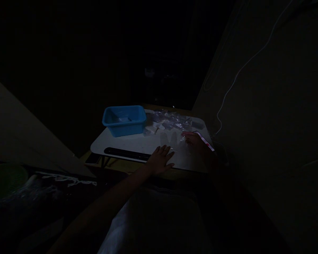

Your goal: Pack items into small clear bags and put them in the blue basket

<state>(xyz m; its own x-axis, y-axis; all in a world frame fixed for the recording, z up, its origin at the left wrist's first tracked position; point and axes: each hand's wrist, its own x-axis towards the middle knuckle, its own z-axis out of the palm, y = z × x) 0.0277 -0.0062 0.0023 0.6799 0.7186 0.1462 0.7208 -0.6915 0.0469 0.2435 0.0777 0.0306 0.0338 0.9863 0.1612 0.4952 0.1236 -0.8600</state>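
Observation:
Fingers spread, my left hand (160, 160) lies at the near edge of the small white table (132, 143), touching its top. My right hand (194, 139) is over the table's right side, with its fingers curled together at a shiny bit of clear plastic (182, 138). Two pale, see-through flat pieces (172, 137) lie between the hands. Behind them is a heap of crinkled clear plastic packets (172, 118). A phone with a lit screen (205, 141) lies beside my right hand, partly covered by it. Dim light hides the finer details.
A blue plastic basin (128, 128) stands at the table's back left. A dark slot (125, 153) runs along the front edge. A white cable (237, 74) hangs down the right wall. At lower left is a green basket (7, 180).

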